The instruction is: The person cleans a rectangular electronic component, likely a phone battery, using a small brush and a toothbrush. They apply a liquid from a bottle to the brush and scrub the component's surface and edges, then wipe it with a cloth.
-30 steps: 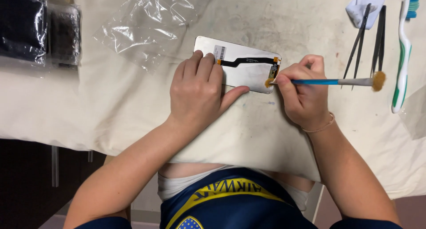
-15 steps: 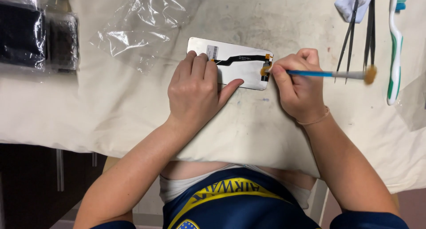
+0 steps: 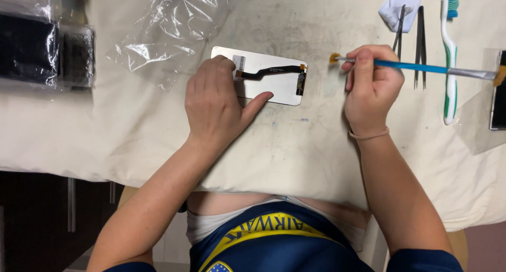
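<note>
Counter (image 3: 316,145) w/ stained cloth carries silver phone screen panel (image 3: 274,77), back up. Left hand (image 3: 213,106) lies flat on its left end, fingers spread, thumb on lower edge. Right hand (image 3: 371,85) fingers pinched round blue brush (image 3: 416,67), bristles clear of panel, just right of it.

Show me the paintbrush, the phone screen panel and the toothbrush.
paintbrush (image 3: 416,67), head view, on its blue handle
phone screen panel (image 3: 282,87), head view, on its bare silver back
toothbrush (image 3: 448,66), head view, on its green-and-white handle

Bare cloth (image 3: 316,135) below; tweezers (image 3: 420,40) rightward
</note>
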